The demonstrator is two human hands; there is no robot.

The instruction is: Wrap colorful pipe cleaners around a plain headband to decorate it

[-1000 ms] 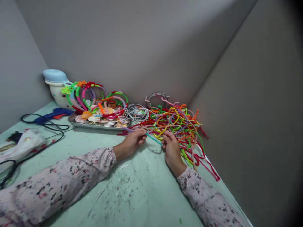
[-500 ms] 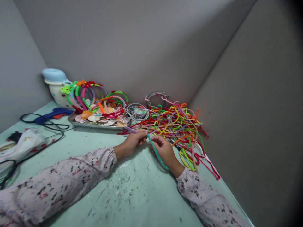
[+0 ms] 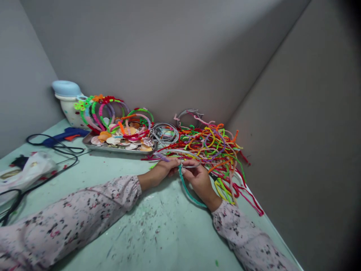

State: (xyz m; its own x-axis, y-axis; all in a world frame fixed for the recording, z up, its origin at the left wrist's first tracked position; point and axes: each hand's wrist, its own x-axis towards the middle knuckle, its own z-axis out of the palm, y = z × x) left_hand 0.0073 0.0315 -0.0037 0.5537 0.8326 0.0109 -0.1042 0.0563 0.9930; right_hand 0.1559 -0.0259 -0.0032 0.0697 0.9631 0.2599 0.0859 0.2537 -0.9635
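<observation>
My left hand [image 3: 165,169] is closed in a pinch on a thin hoop, at a part with purple fuzzy covering [image 3: 163,157]. A teal pipe cleaner [image 3: 186,190] comes out at its fingertips and curves down and right, passing under my right wrist. Close beside it, my right hand [image 3: 199,180] has its thumb and fingers pinched at the upper end of the teal pipe cleaner. A pale grey wire arc [image 3: 183,151] runs just behind both hands and seems to belong to the hoop. The fingertips hide where the teal pipe cleaner meets the hoop.
Behind my hands lies a heap of coloured pipe cleaners [image 3: 211,145], with wire coils [image 3: 165,133] beside it. Scissors [image 3: 221,188] lie near my right wrist. A metal tray [image 3: 124,151] holds shells and wrapped hoops. Further left are a blue glue gun [image 3: 64,136], a cord and a lidded container [image 3: 72,113].
My right fingers have closed in at the left fingertips. The teal pipe cleaner now bows more loosely downward, and the pale wire arc shows behind my hands. The view has shifted slightly.
</observation>
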